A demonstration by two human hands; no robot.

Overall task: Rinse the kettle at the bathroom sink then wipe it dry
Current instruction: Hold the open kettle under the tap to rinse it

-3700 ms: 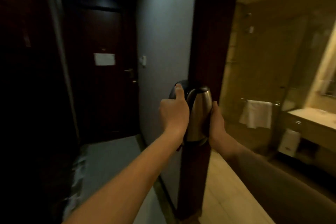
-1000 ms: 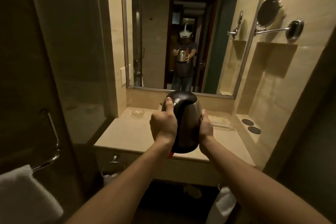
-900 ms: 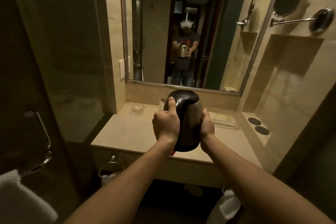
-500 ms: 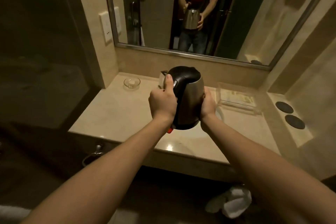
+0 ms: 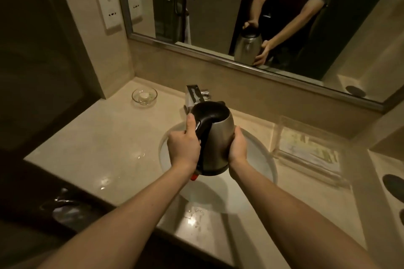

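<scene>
Dim beige bathroom, we held the kettle (image 5: 215, 137) above the sink (image 5: 262, 159), left hand (image 5: 183, 148) gripping its handle, right hand (image 5: 237, 146) clasping its side, glossy wet-speckled tabletop (image 5: 105, 150), mirror (image 5: 218, 6) behind

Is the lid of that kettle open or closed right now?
Closed. The black lid sits flat on the steel kettle, which both hands hold upright over the sink basin, below the faucet.

Glass dish (image 5: 144, 96) on the counter (image 5: 105, 137) — mirror (image 5: 251, 13) behind, clear tray (image 5: 310, 150) right.
</scene>
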